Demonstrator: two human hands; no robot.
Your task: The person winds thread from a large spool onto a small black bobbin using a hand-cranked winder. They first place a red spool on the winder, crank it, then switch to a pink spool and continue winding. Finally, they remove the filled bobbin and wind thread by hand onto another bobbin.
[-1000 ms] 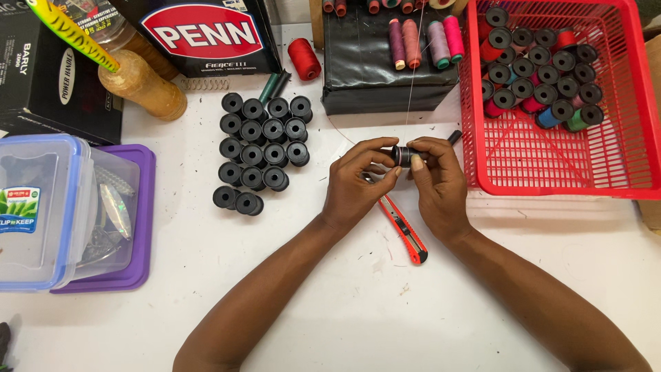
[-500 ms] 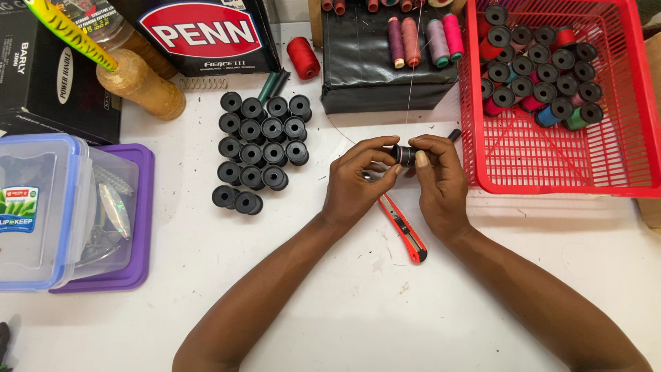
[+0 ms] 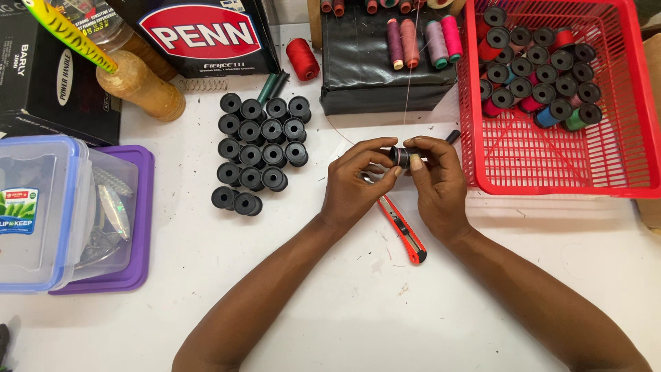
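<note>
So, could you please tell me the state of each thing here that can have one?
Left hand: pinching the small black spool.
Right hand: gripping the same spool.
Small black spool: held off the table between both hands, thin thread running up from it.
Utility knife: lying flat on the table; blade not visible.
Red basket: open, partly filled with spools.
Clear lidded box: lid on.
Black spools: standing in rows.

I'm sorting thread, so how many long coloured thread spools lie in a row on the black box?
4, side by side on the black box: purple spool, brownish spool, grey spool, pink spool. More spool ends at the picture's top edge are cut off.
</note>
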